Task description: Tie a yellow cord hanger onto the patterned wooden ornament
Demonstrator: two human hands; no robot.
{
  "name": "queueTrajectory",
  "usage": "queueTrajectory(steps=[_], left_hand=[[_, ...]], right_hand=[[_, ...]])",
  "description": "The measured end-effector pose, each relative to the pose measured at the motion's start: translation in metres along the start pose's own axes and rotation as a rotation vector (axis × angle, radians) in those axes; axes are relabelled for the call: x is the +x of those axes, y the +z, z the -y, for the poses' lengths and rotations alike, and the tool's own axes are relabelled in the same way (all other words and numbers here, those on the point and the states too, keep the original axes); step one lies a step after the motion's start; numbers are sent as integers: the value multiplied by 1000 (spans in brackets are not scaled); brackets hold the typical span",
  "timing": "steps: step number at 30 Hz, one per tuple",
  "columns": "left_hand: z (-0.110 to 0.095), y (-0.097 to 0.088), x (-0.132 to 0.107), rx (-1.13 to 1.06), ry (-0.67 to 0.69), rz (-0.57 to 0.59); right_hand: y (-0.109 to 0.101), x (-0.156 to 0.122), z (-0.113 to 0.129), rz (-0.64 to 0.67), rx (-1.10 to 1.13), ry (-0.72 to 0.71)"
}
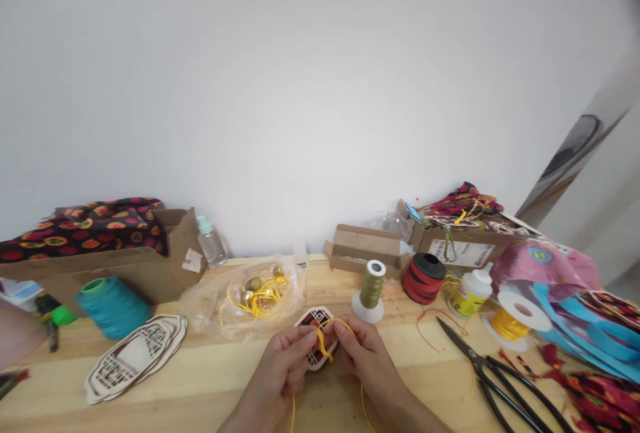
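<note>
My left hand [287,363] pinches a yellow cord [325,346] at the middle front of the table. Facing it, my right hand [367,353] has thumb and index finger closed on the same cord, which loops between the two hands. Both loose ends trail down toward the table's front edge. Behind my fingers is a small wooden-framed ornament [316,316] with a lattice pattern over dark red and black fabric, partly hidden by my hands. Whether the cord is fastened to it I cannot tell.
At left are cut-out wooden frames [113,363], a teal thread cone [114,306] and a cardboard box [175,240]. A plastic bag [200,303] holds bells and yellow cord. To the right stand an olive spool [373,286], red cord spool [417,280], glue bottle [470,293] and black scissors [483,363].
</note>
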State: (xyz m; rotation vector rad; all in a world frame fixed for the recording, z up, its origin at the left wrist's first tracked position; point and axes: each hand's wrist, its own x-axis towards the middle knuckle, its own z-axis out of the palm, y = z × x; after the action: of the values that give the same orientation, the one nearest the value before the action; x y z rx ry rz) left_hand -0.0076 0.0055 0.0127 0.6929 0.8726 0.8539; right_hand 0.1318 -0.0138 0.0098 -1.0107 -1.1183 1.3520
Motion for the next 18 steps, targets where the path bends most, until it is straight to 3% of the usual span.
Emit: queueTrajectory(steps=[12, 18], left_hand=[[-1, 15, -3, 82, 109, -133], [-2, 11, -5, 91, 78, -89]], right_hand=[[-15, 8, 7, -84, 6, -63], [-19, 0, 16, 167, 199, 138]])
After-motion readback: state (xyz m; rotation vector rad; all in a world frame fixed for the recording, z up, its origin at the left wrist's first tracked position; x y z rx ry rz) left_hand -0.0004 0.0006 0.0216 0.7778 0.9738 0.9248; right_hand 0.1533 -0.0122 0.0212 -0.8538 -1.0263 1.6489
